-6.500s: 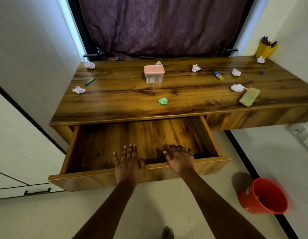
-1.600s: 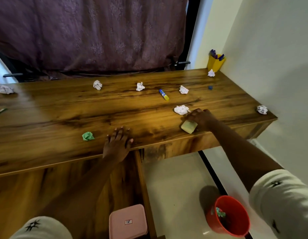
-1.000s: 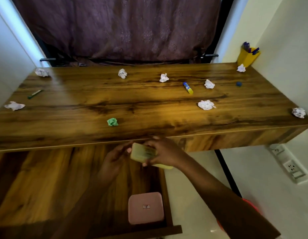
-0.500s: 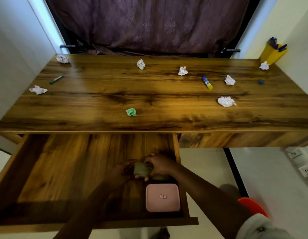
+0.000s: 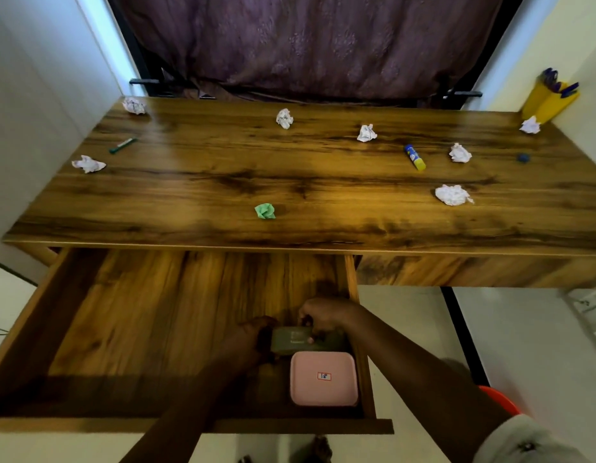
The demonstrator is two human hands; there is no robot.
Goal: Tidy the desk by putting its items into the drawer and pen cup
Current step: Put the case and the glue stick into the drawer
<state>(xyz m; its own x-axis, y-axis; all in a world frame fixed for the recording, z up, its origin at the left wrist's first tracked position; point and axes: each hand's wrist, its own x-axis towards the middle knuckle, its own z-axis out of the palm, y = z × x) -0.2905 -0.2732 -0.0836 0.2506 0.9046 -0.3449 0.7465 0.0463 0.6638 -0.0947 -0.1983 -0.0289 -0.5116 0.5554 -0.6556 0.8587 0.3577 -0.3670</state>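
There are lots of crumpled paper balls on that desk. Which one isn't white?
The green ball, near the front edge of the desk by the open drawer; all others are white.

purple curtain point(image 5: 306, 45) behind wooden desk point(image 5: 289, 182) | pale walls point(image 5: 39, 95) | light floor point(image 5: 523, 345) | red bin point(image 5: 500, 399) lower right
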